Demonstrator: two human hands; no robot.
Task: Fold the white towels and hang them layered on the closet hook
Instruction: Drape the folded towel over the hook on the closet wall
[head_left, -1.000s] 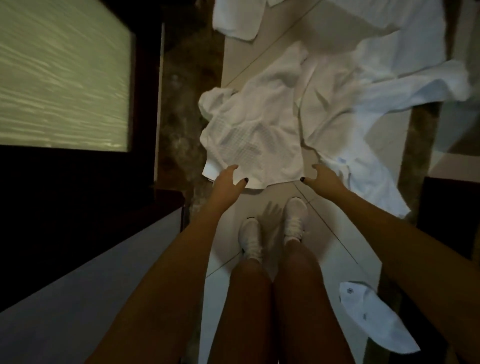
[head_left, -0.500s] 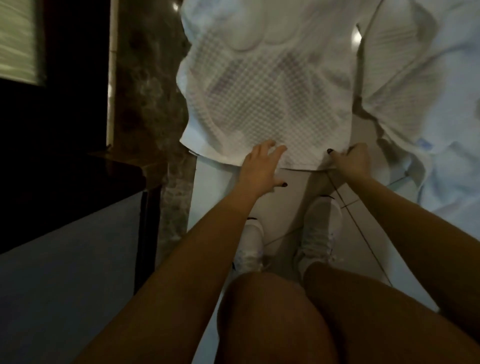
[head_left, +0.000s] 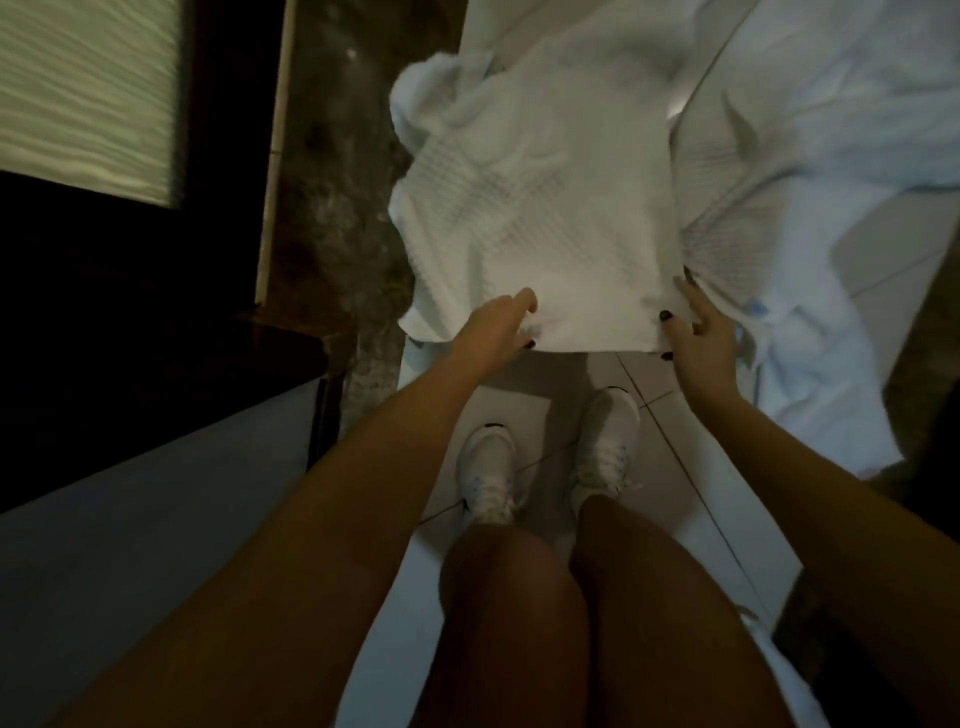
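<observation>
A white waffle-weave towel (head_left: 545, 208) lies spread on the tiled floor in front of my feet. My left hand (head_left: 496, 330) pinches its near edge left of the middle. My right hand (head_left: 698, 332) holds the near right corner with thumb and fingers around the hem. A second white towel or robe (head_left: 810, 249) lies crumpled on the floor to the right, partly touching the first. No closet hook is in view.
My white shoes (head_left: 488, 473) stand just behind the towel's near edge. A dark marble strip (head_left: 332, 208) runs along the left. A dark cabinet and a lit textured panel (head_left: 83, 93) stand at far left. A grey surface (head_left: 156, 519) sits at lower left.
I have bent lower over the towel and it now lies flatter and wider. My left hand went from resting on the edge to pinching it; my right hand stays at the near right corner.
</observation>
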